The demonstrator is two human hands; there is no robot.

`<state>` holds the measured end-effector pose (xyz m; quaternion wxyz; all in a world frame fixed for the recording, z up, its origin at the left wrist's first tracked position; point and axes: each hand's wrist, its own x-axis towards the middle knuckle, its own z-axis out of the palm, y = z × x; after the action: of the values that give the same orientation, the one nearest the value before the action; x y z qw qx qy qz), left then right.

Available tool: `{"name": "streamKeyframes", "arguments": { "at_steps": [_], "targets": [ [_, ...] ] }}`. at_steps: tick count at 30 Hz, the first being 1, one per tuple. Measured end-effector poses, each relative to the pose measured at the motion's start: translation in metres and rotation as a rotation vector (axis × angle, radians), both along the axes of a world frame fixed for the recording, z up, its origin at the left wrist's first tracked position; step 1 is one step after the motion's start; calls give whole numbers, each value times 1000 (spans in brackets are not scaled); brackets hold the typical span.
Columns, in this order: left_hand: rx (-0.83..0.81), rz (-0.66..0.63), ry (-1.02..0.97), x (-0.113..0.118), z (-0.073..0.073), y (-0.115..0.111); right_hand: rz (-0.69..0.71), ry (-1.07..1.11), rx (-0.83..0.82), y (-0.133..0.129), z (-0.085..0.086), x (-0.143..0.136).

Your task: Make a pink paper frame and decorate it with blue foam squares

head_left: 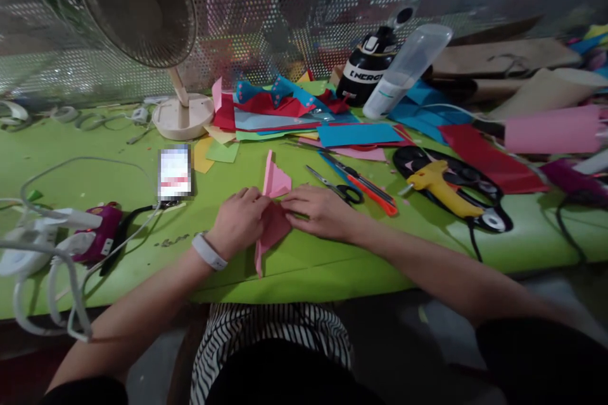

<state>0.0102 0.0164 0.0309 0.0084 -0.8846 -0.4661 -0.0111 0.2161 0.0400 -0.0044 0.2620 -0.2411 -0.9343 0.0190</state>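
Observation:
A folded piece of pink paper (276,228) lies on the green table in front of me, with a narrow folded strip along its left side. My left hand (241,218) grips its left edge, fingers bent and pressed together on the fold. From the other side my right hand (323,212) touches the paper's right edge, thumb and fingers close together; the fingertips partly cover it, so a firm hold is hard to make out. Right of the paper lie scissors (349,193) with black handles and an orange utility knife (370,190).
A yellow glue gun (439,186) rests on a black holder at right. Coloured paper sheets (358,134), a black bottle (363,69) and a clear bottle (408,69) are behind. To the left are a fan (183,115), a phone (174,172) and a power strip (28,247) with cables.

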Motion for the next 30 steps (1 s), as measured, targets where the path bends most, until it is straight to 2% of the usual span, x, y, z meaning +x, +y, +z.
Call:
{"name": "streamKeyframes", "arguments": {
  "at_steps": [3,7,15,18,30],
  "targets": [
    [38,-6,-54,-3,-4,1,-86,8,27,0,-4,-2],
    [102,-100,-109,-2,-6,0,-186,22,53,1,-9,-5],
    [-62,-261,-230,-8,-8,8,-259,72,-46,2,-11,-5],
    [-75,-285,-275,-11,-9,11,-300,84,-89,1,-12,-5],
    [-103,-264,-296,-12,-8,11,-296,60,-113,0,-12,-5]
  ]
}}
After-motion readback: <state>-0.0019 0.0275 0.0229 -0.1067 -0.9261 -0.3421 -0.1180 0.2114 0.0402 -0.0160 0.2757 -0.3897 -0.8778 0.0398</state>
